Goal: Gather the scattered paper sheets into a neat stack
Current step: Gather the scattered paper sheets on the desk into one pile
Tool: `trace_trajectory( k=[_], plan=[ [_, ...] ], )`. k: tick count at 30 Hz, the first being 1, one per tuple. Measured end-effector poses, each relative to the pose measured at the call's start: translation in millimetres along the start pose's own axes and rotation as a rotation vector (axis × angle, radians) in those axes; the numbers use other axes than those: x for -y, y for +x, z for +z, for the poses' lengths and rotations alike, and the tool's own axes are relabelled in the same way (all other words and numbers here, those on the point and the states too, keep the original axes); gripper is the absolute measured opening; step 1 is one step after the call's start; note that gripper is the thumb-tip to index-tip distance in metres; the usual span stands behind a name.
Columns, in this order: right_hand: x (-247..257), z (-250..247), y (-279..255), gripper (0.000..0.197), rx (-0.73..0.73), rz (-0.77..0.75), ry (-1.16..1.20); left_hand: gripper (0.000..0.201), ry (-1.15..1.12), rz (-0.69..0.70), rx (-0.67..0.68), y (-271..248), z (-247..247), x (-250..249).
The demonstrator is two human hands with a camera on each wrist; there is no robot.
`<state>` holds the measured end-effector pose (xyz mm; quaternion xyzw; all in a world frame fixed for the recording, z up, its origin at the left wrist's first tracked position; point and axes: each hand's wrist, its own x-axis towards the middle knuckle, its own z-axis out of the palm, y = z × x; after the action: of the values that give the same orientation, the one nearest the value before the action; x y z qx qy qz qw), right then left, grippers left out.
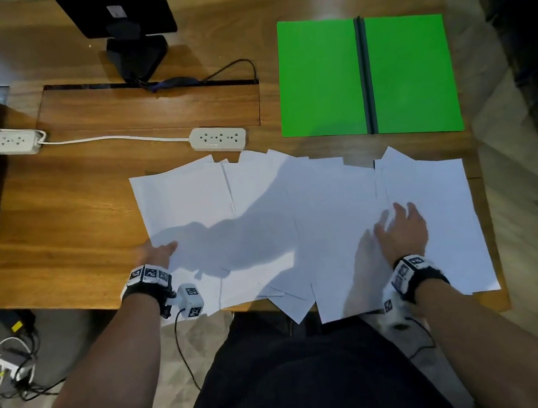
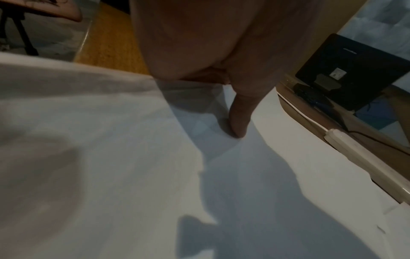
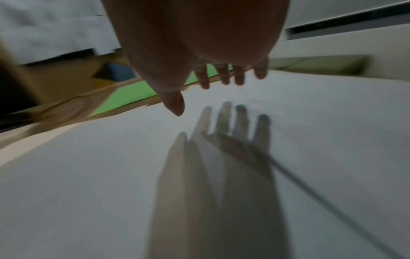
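Observation:
Several white paper sheets (image 1: 297,220) lie overlapping across the front of the wooden table (image 1: 66,225); some hang over its near edge. My left hand (image 1: 160,252) is at the left edge of the leftmost sheet (image 2: 277,157). Its thumb (image 2: 239,119) presses on top, its fingers look tucked under the edge, and the sheet's near part is lifted. My right hand (image 1: 399,220) hovers flat just above the right-hand sheets (image 3: 310,140). That hand's fingers (image 3: 224,75) are spread and straight and hold nothing.
An open green folder (image 1: 319,79) lies at the back right, beyond the sheets. A white power strip (image 1: 218,137) touches the sheets' far edge, and its cord runs to a second strip (image 1: 8,142) at the left. A black monitor stand (image 1: 135,53) is at the back.

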<state>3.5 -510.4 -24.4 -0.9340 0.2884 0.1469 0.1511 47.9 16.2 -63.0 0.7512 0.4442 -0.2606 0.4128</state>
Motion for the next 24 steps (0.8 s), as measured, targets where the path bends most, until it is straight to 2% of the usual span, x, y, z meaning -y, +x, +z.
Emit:
trace_trajectory(
  k=[2,4,6,9,11,13,15,17,19,21,24],
  plan=[
    [-27.4,-10.6,16.4,0.091,0.05,0.319,0.028,0.073,0.023,-0.001,-0.008,20.2,1.5,10.2],
    [-41.0,-12.0,24.6,0.096,0.161,0.461,0.098,0.076,0.002,-0.016,-0.005,39.9,3.3,21.0],
    [-37.5,-9.3,22.1,0.084,0.204,0.404,0.05,0.072,-0.013,-0.036,-0.007,9.5,2.1,6.9],
    [-28.0,-11.0,13.5,0.057,0.093,0.276,-0.088,0.066,0.023,-0.03,-0.024,-10.1,3.6,-3.2],
    [-31.3,-19.8,13.9,0.053,0.029,0.331,-0.063,0.061,-0.013,-0.008,-0.034,-11.1,5.1,-3.0],
    [-44.0,-28.3,23.1,0.065,0.025,0.403,0.002,0.053,-0.017,0.03,-0.043,-15.3,5.0,-4.7],
    [-57.8,-31.6,34.0,0.089,0.083,0.441,0.075,0.051,-0.037,0.039,-0.037,-15.4,3.7,-1.6],
    [-67.0,-34.2,44.9,0.116,0.135,0.485,0.051,0.053,-0.042,0.032,-0.048,-17.7,5.6,-2.9],
    [-65.8,-34.3,49.8,0.129,0.137,0.482,-0.015,0.056,-0.053,0.013,-0.049,-20.8,3.3,-3.2],
    [-62.7,-38.9,51.8,0.13,0.126,0.488,-0.066,0.055,-0.049,0.005,-0.055,-20.3,2.4,-2.9],
    [-61.7,-44.7,52.3,0.113,0.13,0.509,-0.094,0.059,-0.045,0.001,-0.036,-2.6,1.0,6.4]
  ],
)
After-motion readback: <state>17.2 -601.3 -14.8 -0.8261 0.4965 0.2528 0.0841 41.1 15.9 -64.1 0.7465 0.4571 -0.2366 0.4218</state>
